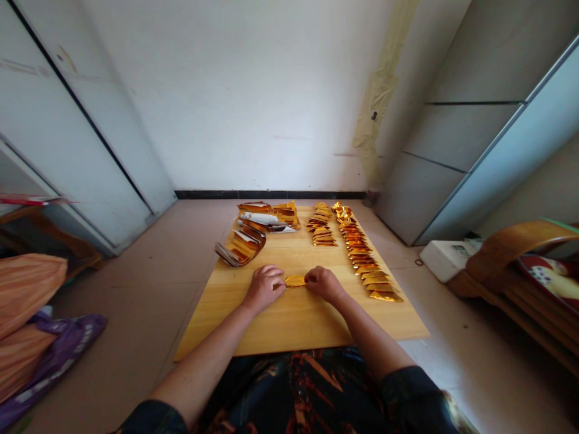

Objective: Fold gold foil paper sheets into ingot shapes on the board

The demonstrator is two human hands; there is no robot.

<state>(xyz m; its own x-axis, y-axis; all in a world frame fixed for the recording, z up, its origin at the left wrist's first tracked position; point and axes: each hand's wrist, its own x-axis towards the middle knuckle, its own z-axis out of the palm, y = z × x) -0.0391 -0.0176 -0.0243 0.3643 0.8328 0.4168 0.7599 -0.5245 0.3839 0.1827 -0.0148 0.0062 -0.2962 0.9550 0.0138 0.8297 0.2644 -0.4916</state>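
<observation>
A small piece of folded gold foil paper (295,281) lies between my hands over the wooden board. My left hand (266,286) pinches its left end, and my right hand (324,283) is closed on the right end. Along the board's right side runs a long row of folded gold pieces (362,253), overlapping one another. A shorter stack of similar gold pieces (321,224) sits to its left. Curled bundles of gold paper sheets (246,244) rest at the far left, beside a white roll or packet (259,219).
The wooden board (289,334) is in front of my lap. A white wall (253,108) stands behind it, with cabinets on both sides. Orange and purple bags (58,343) lie on the floor at left. A wooden chair (506,265) and a white box (446,259) are at right.
</observation>
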